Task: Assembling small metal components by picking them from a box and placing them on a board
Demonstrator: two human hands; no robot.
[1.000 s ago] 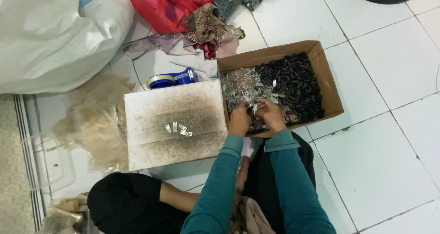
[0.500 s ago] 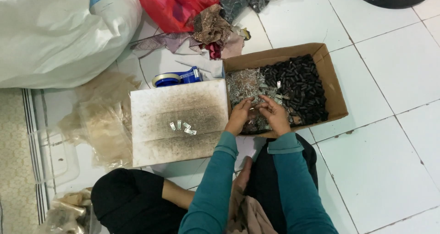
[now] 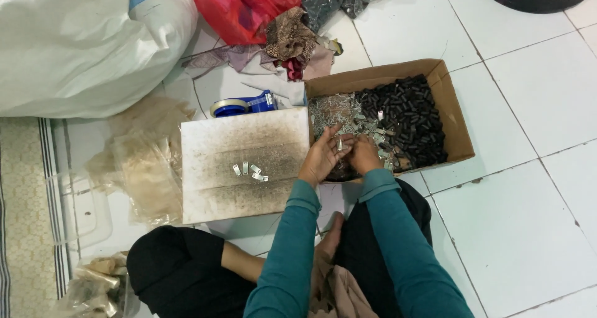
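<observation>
- White tiled floor [image 3: 516,231]; open brown cardboard box [image 3: 457,131] of black and silver parts.
- Left hand [image 3: 322,159], right hand [image 3: 364,154] pinch a small silver metal piece [image 3: 339,145]; I judge sorting underway.
- Next calls for a careful place on the smudged white board [image 3: 211,187].

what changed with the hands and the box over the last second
Very little. Both hands, left hand and right hand, stay together over the cardboard box, now fingering a small metal piece. The few metal pieces on the stained board lie as before; only the view shifted slightly.

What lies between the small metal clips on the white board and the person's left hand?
In the head view, only bare smudged white board between the metal clips and the left hand.
</observation>
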